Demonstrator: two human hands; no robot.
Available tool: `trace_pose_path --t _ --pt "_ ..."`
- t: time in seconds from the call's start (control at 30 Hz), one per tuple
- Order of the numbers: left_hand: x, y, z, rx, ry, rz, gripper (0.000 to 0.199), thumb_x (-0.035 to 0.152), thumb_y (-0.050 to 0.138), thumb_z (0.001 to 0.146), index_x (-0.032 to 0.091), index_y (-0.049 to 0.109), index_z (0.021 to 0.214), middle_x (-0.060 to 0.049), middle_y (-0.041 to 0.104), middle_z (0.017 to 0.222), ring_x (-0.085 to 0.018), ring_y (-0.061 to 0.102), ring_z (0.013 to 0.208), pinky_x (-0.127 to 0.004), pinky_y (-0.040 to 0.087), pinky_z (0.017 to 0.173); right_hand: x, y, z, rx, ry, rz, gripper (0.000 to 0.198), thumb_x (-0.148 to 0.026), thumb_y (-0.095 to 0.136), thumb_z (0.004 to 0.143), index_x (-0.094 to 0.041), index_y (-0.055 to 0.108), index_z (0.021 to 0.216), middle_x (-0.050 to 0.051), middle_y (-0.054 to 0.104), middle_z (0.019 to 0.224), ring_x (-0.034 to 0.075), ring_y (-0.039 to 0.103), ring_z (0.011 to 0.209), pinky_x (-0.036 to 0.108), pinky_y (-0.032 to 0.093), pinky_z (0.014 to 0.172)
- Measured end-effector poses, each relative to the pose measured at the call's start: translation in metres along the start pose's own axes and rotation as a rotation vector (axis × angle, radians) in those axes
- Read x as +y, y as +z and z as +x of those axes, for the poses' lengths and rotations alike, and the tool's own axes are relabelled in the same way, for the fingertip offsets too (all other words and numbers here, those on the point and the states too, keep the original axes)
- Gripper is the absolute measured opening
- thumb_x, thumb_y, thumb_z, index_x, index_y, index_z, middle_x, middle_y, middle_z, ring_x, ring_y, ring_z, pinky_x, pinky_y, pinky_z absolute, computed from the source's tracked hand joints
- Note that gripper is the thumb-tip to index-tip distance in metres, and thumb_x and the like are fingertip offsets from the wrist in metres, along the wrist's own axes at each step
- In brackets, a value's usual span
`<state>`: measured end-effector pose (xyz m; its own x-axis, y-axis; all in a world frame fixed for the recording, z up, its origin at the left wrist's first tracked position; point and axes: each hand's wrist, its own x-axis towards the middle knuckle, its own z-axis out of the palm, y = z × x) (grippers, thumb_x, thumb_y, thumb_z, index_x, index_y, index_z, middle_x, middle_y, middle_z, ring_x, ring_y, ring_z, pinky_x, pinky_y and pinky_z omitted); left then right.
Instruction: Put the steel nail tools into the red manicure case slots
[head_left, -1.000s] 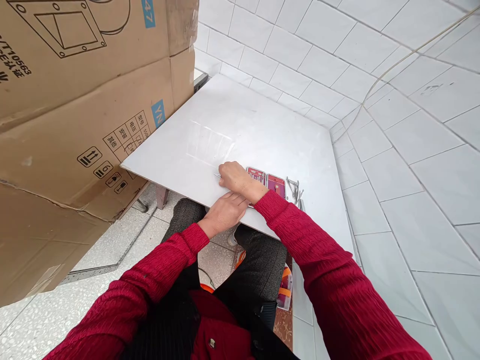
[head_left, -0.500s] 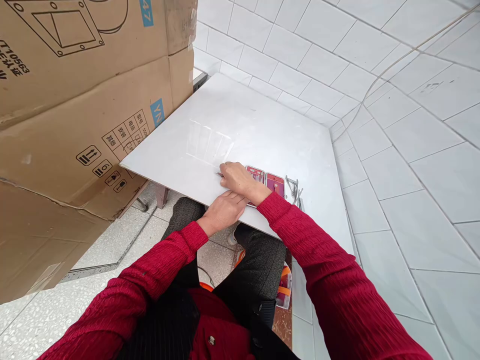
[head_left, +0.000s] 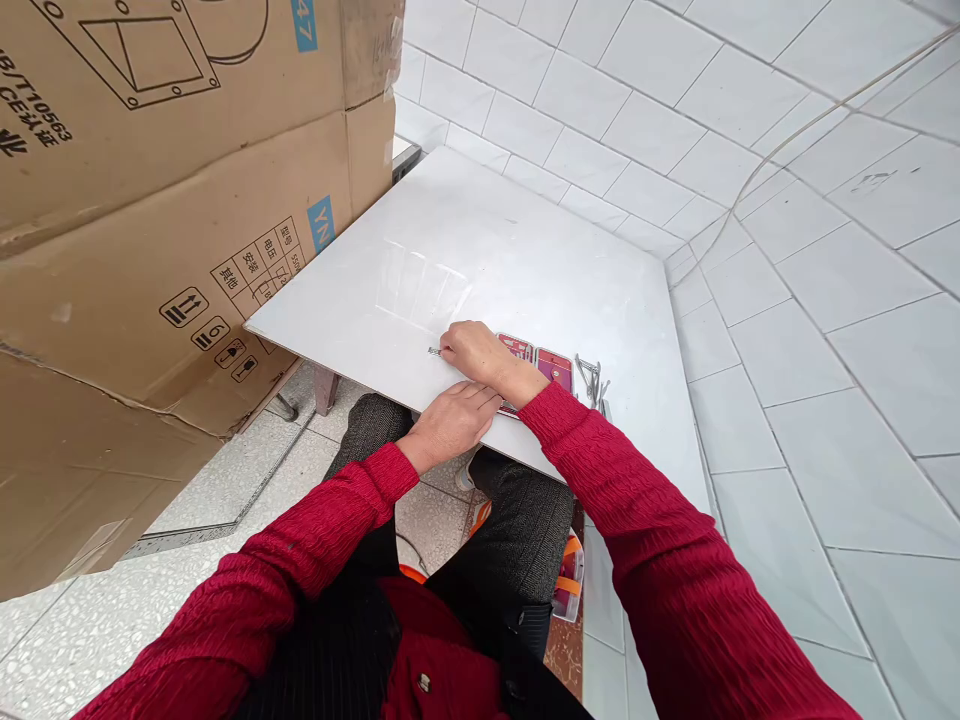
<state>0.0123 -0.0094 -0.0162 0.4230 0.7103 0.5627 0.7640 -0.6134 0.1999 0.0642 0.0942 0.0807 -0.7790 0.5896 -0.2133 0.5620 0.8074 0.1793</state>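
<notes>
My right hand (head_left: 480, 352) is closed over the white tabletop, and the end of a small silver metal tool (head_left: 434, 351) sticks out to the left of its fingers. The tool's kind cannot be made out. My left hand (head_left: 452, 418) lies at the table's near edge with its fingers stretched out towards the right, just below my right wrist. Partly covered by my right hand and wrist is an open case with a red lining (head_left: 555, 367), small tools in its left half. Several loose silver metal tools (head_left: 591, 380) lie to the right of the case, partly behind my right sleeve.
The white tabletop (head_left: 525, 245) reaches back to a tiled wall (head_left: 577, 100). A large cardboard box (head_left: 150, 230) stands on the left, against the table's side. Along the right wall (head_left: 810, 300) runs a thin cable (head_left: 739, 195). A clear container with orange parts (head_left: 571, 575) is below the table.
The view has shifted slightly. More of the silver tool shows beyond my right hand's fingers. My left hand has stayed at the table edge.
</notes>
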Motion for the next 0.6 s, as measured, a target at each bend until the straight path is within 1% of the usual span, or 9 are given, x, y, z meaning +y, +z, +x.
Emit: trace_pose_path --t 0.17,0.33,0.5,0.6 --pt "0.001 -0.001 0.0 -0.023 -0.01 -0.004 0.02 0.015 0.054 0.099 0.012 0.066 0.114 -0.012 0.074 0.107 -0.025 0.069 0.105 -0.041 0.055 0.096 -0.004 -0.001 0.001 -0.031 -0.015 -0.038 0.03 -0.011 0.048 0.098 -0.005 0.077 0.105 0.022 0.075 0.109 0.028 0.07 0.1 0.033 0.044 0.083" --pt "0.0 0.002 -0.002 -0.004 -0.011 -0.015 0.016 0.014 0.056 0.098 0.014 0.066 0.111 -0.011 0.073 0.11 -0.025 0.068 0.107 -0.04 0.056 0.095 -0.006 0.005 0.003 -0.032 -0.051 -0.05 0.025 -0.012 0.052 0.096 -0.005 0.074 0.106 0.022 0.074 0.106 0.029 0.071 0.1 0.033 0.046 0.082" --pt "-0.001 0.003 -0.002 -0.005 -0.014 -0.003 0.014 0.013 0.056 0.098 0.014 0.067 0.106 -0.01 0.073 0.103 -0.025 0.069 0.103 -0.04 0.057 0.093 -0.008 0.011 0.002 -0.003 -0.024 -0.052 0.025 -0.013 0.052 0.095 -0.004 0.069 0.112 0.023 0.073 0.11 0.03 0.07 0.102 0.034 0.048 0.083" --pt "-0.001 0.001 -0.001 -0.007 -0.01 -0.004 0.017 0.013 0.055 0.098 0.014 0.067 0.11 -0.01 0.073 0.104 -0.024 0.069 0.104 -0.04 0.056 0.094 -0.005 0.009 -0.003 0.015 0.003 -0.047 0.027 -0.013 0.05 0.095 -0.004 0.066 0.114 0.023 0.072 0.112 0.03 0.07 0.104 0.034 0.047 0.083"
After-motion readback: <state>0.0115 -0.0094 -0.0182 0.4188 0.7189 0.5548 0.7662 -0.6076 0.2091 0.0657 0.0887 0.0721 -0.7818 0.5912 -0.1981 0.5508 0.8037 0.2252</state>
